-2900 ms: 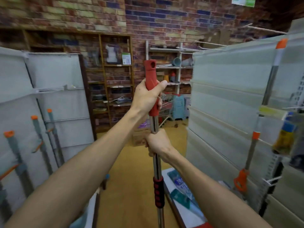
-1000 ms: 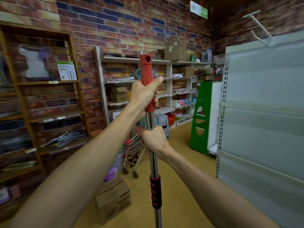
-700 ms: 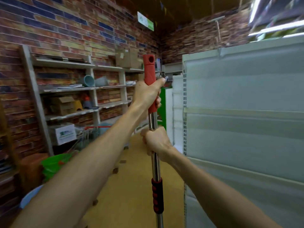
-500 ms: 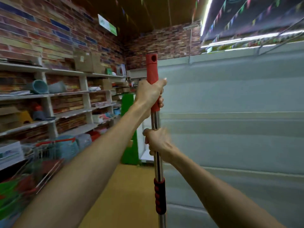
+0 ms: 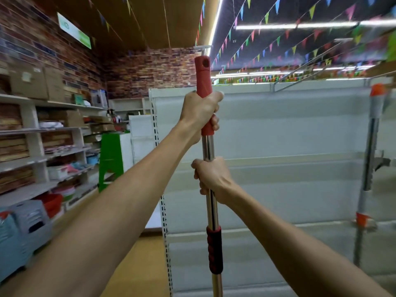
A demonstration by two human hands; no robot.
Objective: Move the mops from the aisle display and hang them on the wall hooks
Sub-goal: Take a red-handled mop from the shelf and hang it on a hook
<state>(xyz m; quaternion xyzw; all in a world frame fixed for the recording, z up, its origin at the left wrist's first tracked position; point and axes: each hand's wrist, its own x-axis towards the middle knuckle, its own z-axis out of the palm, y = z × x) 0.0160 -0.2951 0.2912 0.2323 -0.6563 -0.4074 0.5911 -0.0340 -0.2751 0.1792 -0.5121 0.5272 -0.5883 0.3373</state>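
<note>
I hold a mop [image 5: 211, 209] upright in front of me; it has a steel pole, a red top handle with a hanging hole and a red ribbed grip lower down. Its head is out of view below. My left hand [image 5: 200, 113] is wrapped around the red top handle. My right hand [image 5: 211, 179] grips the steel pole just under it. Behind the mop stands a white slatted wall panel [image 5: 289, 136]. A thin metal hook [image 5: 308, 63] juts out from the panel's top at the right. Another mop [image 5: 371, 151], with an orange tip, hangs against the panel at the far right.
Shelves [image 5: 42, 146] with boxes and household goods line the brick wall on the left. A green stand [image 5: 110, 157] sits beside the panel's end. Stacked grey plastic stools [image 5: 21, 232] stand low at the left. The tan floor [image 5: 139, 264] runs along the panel.
My view has swung to the right, from the aisle and the back shelves to the white panel. Both hands have kept the same grip on the upright mop.
</note>
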